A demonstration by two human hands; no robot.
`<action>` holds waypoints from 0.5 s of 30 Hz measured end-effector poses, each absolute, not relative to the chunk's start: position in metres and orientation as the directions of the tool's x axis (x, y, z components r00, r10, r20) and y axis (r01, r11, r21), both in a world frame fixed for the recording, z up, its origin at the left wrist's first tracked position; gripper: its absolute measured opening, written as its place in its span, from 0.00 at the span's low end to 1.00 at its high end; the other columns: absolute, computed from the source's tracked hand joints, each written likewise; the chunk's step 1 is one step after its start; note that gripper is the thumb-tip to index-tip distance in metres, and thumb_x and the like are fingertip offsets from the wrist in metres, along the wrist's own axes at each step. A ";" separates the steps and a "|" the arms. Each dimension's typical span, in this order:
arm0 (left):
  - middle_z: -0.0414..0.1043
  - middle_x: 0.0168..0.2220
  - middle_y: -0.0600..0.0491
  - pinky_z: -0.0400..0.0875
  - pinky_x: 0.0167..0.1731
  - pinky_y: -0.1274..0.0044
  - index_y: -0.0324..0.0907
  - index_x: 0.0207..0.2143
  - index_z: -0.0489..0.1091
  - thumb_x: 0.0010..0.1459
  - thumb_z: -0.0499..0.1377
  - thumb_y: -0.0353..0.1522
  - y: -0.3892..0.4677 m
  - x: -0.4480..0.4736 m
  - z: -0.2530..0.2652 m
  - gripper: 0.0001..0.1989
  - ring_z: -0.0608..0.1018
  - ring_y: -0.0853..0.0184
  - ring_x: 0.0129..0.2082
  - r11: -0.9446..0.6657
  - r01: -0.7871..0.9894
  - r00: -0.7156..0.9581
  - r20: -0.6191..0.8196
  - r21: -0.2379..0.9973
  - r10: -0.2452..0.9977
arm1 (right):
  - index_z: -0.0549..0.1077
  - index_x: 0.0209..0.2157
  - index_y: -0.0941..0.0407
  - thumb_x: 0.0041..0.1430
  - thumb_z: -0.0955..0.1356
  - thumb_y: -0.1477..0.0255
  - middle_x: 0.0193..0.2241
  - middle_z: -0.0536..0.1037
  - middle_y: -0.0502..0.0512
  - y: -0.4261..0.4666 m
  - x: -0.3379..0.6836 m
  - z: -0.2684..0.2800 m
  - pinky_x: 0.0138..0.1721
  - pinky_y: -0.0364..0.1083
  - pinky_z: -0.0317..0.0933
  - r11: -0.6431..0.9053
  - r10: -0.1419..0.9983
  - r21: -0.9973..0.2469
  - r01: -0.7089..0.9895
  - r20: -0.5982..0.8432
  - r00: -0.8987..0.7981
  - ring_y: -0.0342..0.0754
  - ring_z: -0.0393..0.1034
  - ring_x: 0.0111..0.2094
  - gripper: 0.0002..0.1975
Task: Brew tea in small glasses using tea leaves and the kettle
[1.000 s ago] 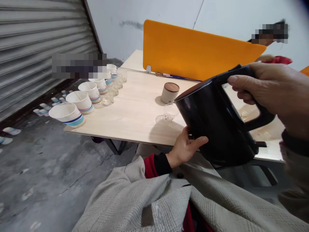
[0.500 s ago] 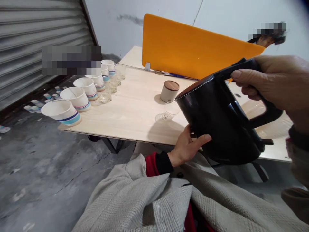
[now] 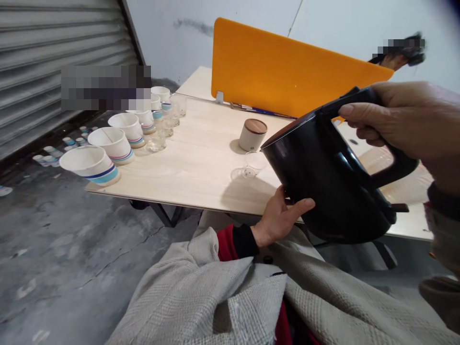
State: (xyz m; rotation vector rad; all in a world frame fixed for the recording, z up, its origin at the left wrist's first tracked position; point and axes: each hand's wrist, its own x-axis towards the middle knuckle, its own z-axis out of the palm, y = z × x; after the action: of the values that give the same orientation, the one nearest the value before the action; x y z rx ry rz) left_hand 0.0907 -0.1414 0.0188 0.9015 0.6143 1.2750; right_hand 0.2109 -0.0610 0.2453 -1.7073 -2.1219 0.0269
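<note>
A black electric kettle [image 3: 334, 182] is held in the air, tilted with its rim low toward the left. My right hand [image 3: 398, 115] is closed around its handle, thumb along the top. Against the kettle's lower left side rests my left hand [image 3: 278, 220], its thumb on the near face and its other fingers partly hidden behind the body. Just left of the kettle's rim, a small clear cup [image 3: 253, 165] stands on the light wooden table [image 3: 194, 163]. Behind that cup is a pale canister [image 3: 253, 135] with a wooden lid. No stream of liquid is visible.
Several white paper cups [image 3: 89, 165] with blue bands line the table's left edge, beside several clear cups [image 3: 157, 143]. An orange divider [image 3: 273, 67] stands at the back. More paper cups [image 3: 52, 152] sit on the floor. Another person's hand [image 3: 393, 61] shows beyond the divider.
Almost nothing differs. The kettle and my right hand have shifted very slightly left, and the whole view has moved a little.
</note>
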 end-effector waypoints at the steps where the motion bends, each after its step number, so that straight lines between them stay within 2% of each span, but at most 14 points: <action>1: 0.74 0.60 0.37 0.78 0.53 0.60 0.38 0.59 0.66 0.56 0.71 0.52 -0.141 0.091 0.018 0.38 0.79 0.52 0.55 0.046 -0.545 0.215 0.087 0.837 0.973 | 0.73 0.27 0.54 0.64 0.71 0.59 0.21 0.73 0.51 -0.061 0.209 0.246 0.18 0.43 0.52 0.223 0.945 -0.258 0.940 0.295 -0.143 0.41 0.62 0.19 0.16; 5: 0.74 0.60 0.37 0.77 0.54 0.59 0.39 0.58 0.66 0.56 0.71 0.52 -0.140 0.090 0.017 0.38 0.78 0.51 0.56 0.056 -0.556 0.215 0.078 0.829 0.974 | 0.73 0.27 0.54 0.65 0.70 0.57 0.21 0.74 0.51 -0.061 0.205 0.247 0.18 0.43 0.54 0.148 0.960 -0.226 0.963 0.266 -0.085 0.41 0.63 0.20 0.17; 15: 0.74 0.59 0.37 0.76 0.56 0.59 0.38 0.58 0.66 0.57 0.71 0.51 -0.141 0.089 0.016 0.37 0.78 0.52 0.56 0.055 -0.579 0.210 0.084 0.813 0.974 | 0.72 0.25 0.54 0.63 0.70 0.57 0.20 0.73 0.49 -0.060 0.199 0.246 0.18 0.44 0.53 0.167 0.957 -0.207 0.964 0.269 -0.108 0.40 0.62 0.18 0.18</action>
State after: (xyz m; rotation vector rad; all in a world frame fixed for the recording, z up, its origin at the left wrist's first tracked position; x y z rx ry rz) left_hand 0.0891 -0.1412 0.0161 0.8550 0.5832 1.2859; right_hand 0.1987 -0.0602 0.2461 -1.8320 -2.1121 -0.0285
